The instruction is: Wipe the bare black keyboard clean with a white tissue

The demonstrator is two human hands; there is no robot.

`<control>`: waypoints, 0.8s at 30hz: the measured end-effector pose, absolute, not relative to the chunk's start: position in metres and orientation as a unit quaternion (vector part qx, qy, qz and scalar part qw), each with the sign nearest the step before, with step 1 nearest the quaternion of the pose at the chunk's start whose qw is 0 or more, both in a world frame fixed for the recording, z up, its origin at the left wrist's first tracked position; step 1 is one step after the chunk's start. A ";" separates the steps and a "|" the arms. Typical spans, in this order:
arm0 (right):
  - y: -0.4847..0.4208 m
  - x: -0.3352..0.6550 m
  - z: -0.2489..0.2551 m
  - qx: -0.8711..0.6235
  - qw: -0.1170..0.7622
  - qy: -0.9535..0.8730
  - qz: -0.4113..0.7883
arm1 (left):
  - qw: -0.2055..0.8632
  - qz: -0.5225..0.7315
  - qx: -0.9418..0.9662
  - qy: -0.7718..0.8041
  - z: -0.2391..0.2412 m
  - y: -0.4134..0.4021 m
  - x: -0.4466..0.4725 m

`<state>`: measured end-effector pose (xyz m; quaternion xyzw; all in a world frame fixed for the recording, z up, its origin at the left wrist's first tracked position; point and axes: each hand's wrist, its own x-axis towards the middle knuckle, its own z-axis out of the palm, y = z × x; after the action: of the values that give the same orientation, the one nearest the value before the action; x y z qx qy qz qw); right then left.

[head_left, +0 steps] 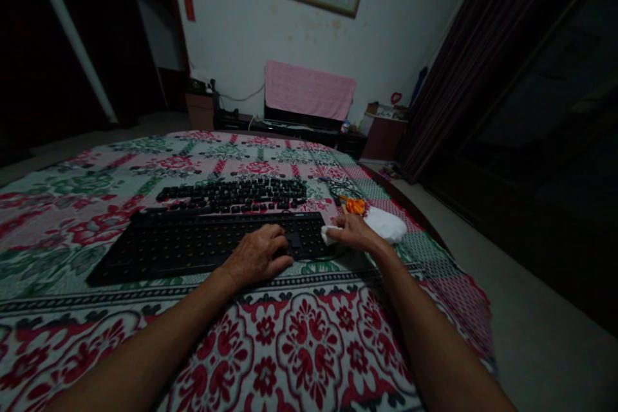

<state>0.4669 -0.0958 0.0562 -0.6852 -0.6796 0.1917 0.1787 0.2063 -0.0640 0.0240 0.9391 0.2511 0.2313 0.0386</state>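
Observation:
A black keyboard frame (183, 246) lies on a flowered cloth (299, 341) in front of me. My left hand (258, 256) rests curled on its right part, fingers bent against the surface. My right hand (351, 232) pinches a small white wipe (329, 235) at the keyboard's right end. Behind the frame lies a group of loose black keycaps (236, 194) set out in rows.
A white bundle (386, 224) and a small orange object (356, 206) lie just right of my right hand, with a dark cable (338, 187) beyond. The table edge drops to the floor on the right. A pink-covered TV stand is by the far wall.

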 end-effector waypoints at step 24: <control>-0.096 0.480 0.058 -0.644 0.222 -0.691 0.244 | 0.042 0.234 0.939 0.249 0.021 -0.063 0.207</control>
<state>0.4799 -0.0957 0.0578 -0.6436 -0.6906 0.2440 0.2219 0.2067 -0.0626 0.0211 0.9390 0.2487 0.2340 0.0419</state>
